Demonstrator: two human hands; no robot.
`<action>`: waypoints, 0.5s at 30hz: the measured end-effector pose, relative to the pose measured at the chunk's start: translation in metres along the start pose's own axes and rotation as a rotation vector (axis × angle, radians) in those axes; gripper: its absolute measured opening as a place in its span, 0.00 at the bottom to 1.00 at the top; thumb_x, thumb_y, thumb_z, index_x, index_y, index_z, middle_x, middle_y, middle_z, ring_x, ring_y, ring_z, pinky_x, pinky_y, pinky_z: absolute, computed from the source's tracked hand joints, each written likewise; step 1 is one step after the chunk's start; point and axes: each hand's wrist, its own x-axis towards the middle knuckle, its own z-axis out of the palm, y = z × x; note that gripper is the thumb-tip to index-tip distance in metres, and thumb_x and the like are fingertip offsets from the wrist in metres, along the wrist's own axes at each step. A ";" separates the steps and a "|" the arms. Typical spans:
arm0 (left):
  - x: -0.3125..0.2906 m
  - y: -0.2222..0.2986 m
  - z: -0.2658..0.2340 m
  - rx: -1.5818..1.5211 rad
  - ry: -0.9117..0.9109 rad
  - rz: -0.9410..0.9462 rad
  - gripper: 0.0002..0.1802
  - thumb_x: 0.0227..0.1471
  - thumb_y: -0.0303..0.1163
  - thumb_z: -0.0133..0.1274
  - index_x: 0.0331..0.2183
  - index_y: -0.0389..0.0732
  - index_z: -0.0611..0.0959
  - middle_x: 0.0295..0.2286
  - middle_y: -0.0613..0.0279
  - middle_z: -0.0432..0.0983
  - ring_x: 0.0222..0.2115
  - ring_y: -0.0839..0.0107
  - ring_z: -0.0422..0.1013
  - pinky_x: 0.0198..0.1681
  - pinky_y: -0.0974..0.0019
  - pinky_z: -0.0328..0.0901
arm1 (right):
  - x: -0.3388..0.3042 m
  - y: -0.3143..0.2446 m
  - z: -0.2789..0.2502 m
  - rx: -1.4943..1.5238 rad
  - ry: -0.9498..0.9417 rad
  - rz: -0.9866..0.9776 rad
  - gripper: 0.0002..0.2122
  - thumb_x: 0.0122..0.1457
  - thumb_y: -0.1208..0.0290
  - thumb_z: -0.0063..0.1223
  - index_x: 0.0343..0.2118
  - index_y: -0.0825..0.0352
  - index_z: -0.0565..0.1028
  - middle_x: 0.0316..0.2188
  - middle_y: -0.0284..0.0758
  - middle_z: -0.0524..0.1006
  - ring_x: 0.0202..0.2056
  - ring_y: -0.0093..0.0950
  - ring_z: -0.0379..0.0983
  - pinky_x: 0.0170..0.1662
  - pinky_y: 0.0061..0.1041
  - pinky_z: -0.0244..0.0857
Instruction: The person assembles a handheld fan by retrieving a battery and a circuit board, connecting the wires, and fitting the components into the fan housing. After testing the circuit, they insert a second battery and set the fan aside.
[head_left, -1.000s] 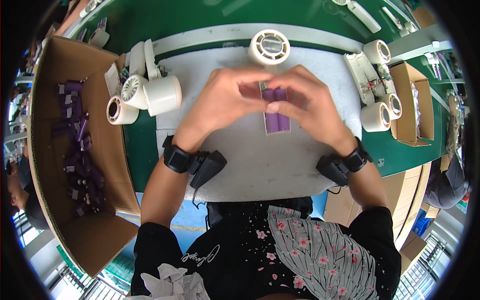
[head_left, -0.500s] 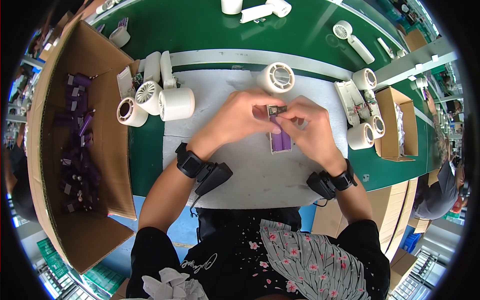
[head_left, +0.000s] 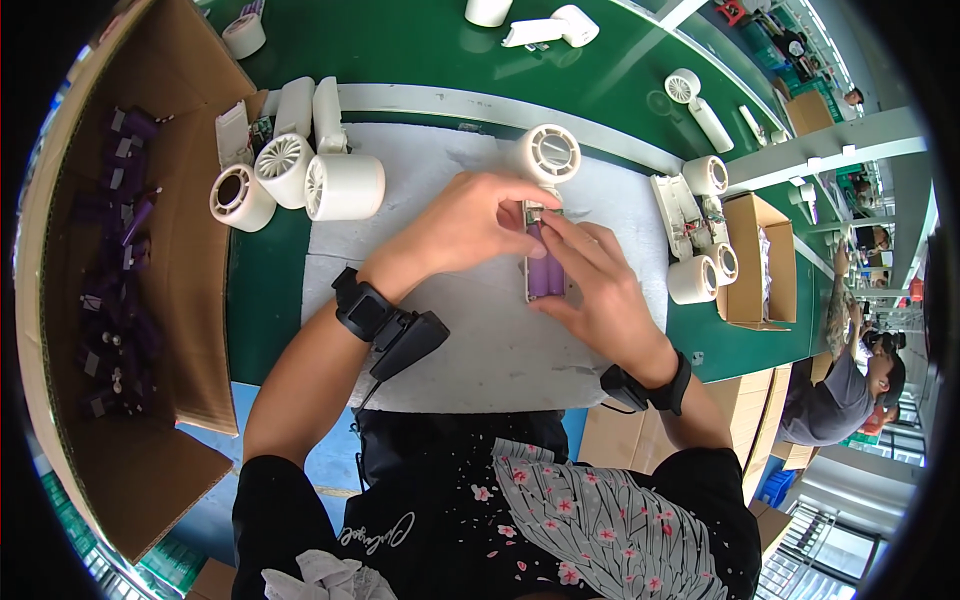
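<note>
A white handheld fan (head_left: 527,150) lies on the pale mat, its round head away from me and its handle toward me. The handle's shell is uncovered and shows purple battery cells (head_left: 543,272), with a small circuit board partly hidden by fingers above them. My left hand (head_left: 462,228) is closed on the handle's upper part, thumb and forefinger on either side. My right hand (head_left: 605,295) is closed over the right side, fingertips by the board and thumb near the cells' lower end.
A deep cardboard box (head_left: 205,330) holding purple battery cells stands at left. White fan parts (head_left: 345,188) cluster beside it; opened fan housings (head_left: 680,215) and a small carton (head_left: 745,260) are at right. More fans (head_left: 570,27) lie beyond the metal rail (head_left: 430,104). A co-worker (head_left: 845,400) sits far right.
My right hand has shifted from pinching near the board to spreading along the handle, thumb lower down by the cells. My left hand keeps its hold. The whole view has turned slightly.
</note>
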 end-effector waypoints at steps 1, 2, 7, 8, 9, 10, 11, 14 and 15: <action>0.001 0.000 0.000 -0.023 0.027 0.016 0.26 0.41 0.24 0.66 0.47 0.40 0.81 0.36 0.63 0.79 0.31 0.77 0.72 0.38 0.71 0.70 | 0.000 0.002 0.002 -0.002 0.004 0.022 0.33 0.37 0.74 0.71 0.50 0.77 0.70 0.53 0.45 0.70 0.45 0.45 0.71 0.51 0.37 0.67; 0.001 0.001 0.001 -0.046 0.053 0.031 0.26 0.42 0.24 0.65 0.47 0.41 0.80 0.37 0.62 0.79 0.32 0.77 0.73 0.38 0.71 0.70 | 0.001 0.003 0.003 -0.004 0.002 0.019 0.33 0.37 0.74 0.71 0.50 0.77 0.70 0.53 0.45 0.70 0.45 0.45 0.71 0.51 0.37 0.67; 0.001 -0.001 0.003 -0.004 0.182 0.081 0.25 0.44 0.25 0.63 0.48 0.42 0.79 0.40 0.59 0.77 0.32 0.73 0.75 0.37 0.70 0.70 | 0.031 0.046 0.015 -0.076 0.142 0.208 0.30 0.42 0.72 0.69 0.51 0.75 0.70 0.53 0.49 0.70 0.48 0.45 0.71 0.51 0.37 0.66; 0.002 0.000 0.003 -0.006 0.183 0.087 0.25 0.44 0.25 0.63 0.48 0.42 0.79 0.40 0.59 0.77 0.32 0.73 0.75 0.37 0.70 0.70 | 0.042 0.064 0.009 -0.130 0.191 0.292 0.29 0.44 0.72 0.67 0.50 0.74 0.71 0.52 0.49 0.71 0.48 0.45 0.71 0.50 0.36 0.67; 0.004 0.000 0.003 0.022 0.176 0.101 0.24 0.45 0.25 0.63 0.47 0.42 0.79 0.40 0.58 0.76 0.32 0.72 0.75 0.37 0.70 0.70 | 0.055 0.082 -0.003 -0.264 0.217 0.399 0.28 0.45 0.71 0.66 0.51 0.73 0.71 0.51 0.49 0.71 0.47 0.45 0.72 0.49 0.36 0.68; 0.005 -0.002 0.003 0.050 0.175 0.109 0.23 0.45 0.26 0.63 0.47 0.42 0.80 0.40 0.56 0.76 0.32 0.71 0.75 0.37 0.70 0.71 | 0.068 0.097 -0.014 -0.395 0.238 0.500 0.27 0.47 0.71 0.65 0.52 0.71 0.70 0.50 0.49 0.72 0.47 0.45 0.72 0.48 0.35 0.68; 0.006 -0.004 0.002 0.081 0.182 0.116 0.22 0.46 0.26 0.62 0.46 0.41 0.80 0.40 0.55 0.76 0.32 0.70 0.76 0.37 0.69 0.71 | 0.078 0.102 -0.021 -0.436 0.257 0.508 0.28 0.47 0.72 0.64 0.53 0.68 0.70 0.49 0.47 0.72 0.46 0.45 0.73 0.47 0.35 0.69; 0.009 -0.008 0.003 0.091 0.215 0.136 0.21 0.46 0.28 0.62 0.46 0.41 0.80 0.40 0.54 0.76 0.31 0.69 0.76 0.37 0.68 0.71 | 0.115 0.105 -0.035 -0.372 0.255 0.477 0.28 0.48 0.74 0.63 0.55 0.64 0.69 0.49 0.45 0.72 0.46 0.44 0.73 0.47 0.35 0.69; 0.007 -0.009 0.005 0.094 0.222 0.145 0.21 0.46 0.28 0.62 0.45 0.41 0.80 0.40 0.54 0.76 0.31 0.68 0.76 0.37 0.67 0.71 | 0.129 0.103 -0.037 -0.269 0.237 0.457 0.28 0.48 0.75 0.62 0.55 0.63 0.68 0.50 0.44 0.72 0.46 0.43 0.73 0.47 0.34 0.69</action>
